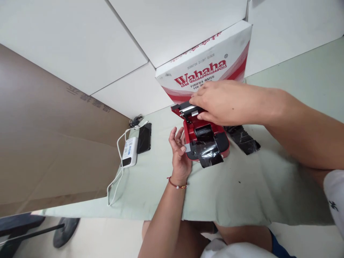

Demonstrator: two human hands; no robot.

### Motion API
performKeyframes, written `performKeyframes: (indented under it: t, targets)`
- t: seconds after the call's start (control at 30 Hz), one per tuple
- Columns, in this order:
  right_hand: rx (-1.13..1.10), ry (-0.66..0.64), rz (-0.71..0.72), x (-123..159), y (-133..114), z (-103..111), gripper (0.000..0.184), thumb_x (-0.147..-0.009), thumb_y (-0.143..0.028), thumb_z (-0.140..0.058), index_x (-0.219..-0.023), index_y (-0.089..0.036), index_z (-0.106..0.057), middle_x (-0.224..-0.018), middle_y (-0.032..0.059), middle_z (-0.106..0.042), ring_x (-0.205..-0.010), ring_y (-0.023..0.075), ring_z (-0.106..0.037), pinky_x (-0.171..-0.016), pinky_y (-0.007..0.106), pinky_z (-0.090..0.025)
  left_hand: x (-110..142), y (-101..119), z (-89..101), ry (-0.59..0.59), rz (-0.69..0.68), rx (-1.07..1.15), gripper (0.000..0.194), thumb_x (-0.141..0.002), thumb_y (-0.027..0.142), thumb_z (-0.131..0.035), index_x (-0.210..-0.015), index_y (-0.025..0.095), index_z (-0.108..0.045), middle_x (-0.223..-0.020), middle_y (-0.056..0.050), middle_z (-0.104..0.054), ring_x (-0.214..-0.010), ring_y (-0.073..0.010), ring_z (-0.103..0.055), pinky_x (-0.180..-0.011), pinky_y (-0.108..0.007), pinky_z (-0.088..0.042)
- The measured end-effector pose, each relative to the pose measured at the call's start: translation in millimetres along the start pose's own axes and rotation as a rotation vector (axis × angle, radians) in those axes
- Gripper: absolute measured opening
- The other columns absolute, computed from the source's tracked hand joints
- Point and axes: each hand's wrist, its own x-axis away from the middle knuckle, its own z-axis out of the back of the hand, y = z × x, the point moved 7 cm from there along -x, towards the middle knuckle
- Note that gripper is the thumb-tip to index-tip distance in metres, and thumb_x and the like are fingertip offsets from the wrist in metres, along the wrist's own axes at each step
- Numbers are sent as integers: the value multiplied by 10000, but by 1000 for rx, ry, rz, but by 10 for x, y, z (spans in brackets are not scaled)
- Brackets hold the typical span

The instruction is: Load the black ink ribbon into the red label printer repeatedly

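A small red printer-like device sits on the pale green table cover with its black lid raised. A strip of shiny black film hangs out of its front. My left hand rests against the device's left side, thumb on it and fingers spread apart. My right hand reaches over the top and its fingers are closed on the raised lid.
A white and red Wahaha carton stands right behind the device. A second black film piece lies to its right. A white power bank with cable and a black phone lie to the left, beside a big brown cardboard sheet.
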Motion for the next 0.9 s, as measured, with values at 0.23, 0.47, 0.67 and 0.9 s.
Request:
performKeyframes:
  t: [0.23, 0.47, 0.67, 0.9]
  targets:
    - [104, -310, 88, 156, -293, -60, 114, -910, -127, -604, -871, -150, -709, -663, 33, -642, -568, 150, -523, -606, 336, -343, 16, 180, 17, 84, -182, -117, 576, -964, 670, -641, -1471, 401, -694, -1678, -17, -569, -1685, -324, -381, -1426, -539, -269]
    - [103, -361, 145, 86, -292, -246, 94, -902, -186, -639, -830, -171, -697, -709, 59, -682, -657, 197, -591, -664, 372, -371, 43, 245, -54, 28, -204, -178, 435, -1028, 622, -604, -1027, 283, -877, -1681, -24, -578, -1719, -333, -325, -1422, -509, -270]
    - [23, -307, 149, 49, -297, -174, 193, -937, -163, -560, -926, -135, -750, -745, 107, -697, -683, 212, -582, -648, 382, -344, -6, 109, 6, 6, -41, -62, 325, -817, 411, -840, -1131, 330, -818, -1596, -4, -647, -1663, -342, -408, -1378, -504, -345]
    - [-114, -128, -44, 24, -178, 67, 261, -1005, -179, -520, -1005, -149, -780, -884, 101, -754, -751, 191, -608, -656, 337, -343, -29, 50, -55, -6, 88, 116, 828, -753, 229, -851, -1476, 527, -579, -1611, 37, -600, -1580, -240, -507, -1177, -374, -556]
